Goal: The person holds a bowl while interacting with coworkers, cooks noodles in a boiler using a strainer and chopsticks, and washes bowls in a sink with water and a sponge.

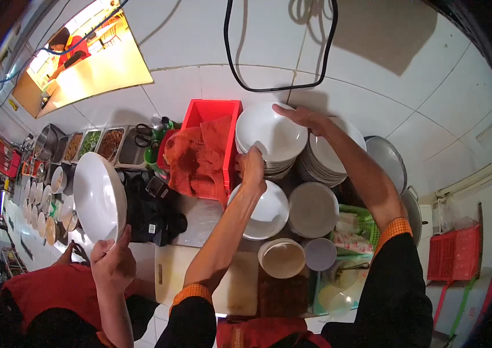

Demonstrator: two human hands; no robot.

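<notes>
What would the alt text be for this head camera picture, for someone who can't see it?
A person's left hand and right hand hold a white bowl by its rim, atop a stack. At left, a co-worker's hand holds another white bowl; between them sits a red bin with an orange-red cloth.

Watching from afar, I look through one head-worn camera, facing forward and down from above. It takes in the left hand (250,168) and right hand (308,119) at close range, and the tiled wall (373,87) beyond them. Far left of both hands, the wide view curves, perhaps too dim for fair detail.
</notes>
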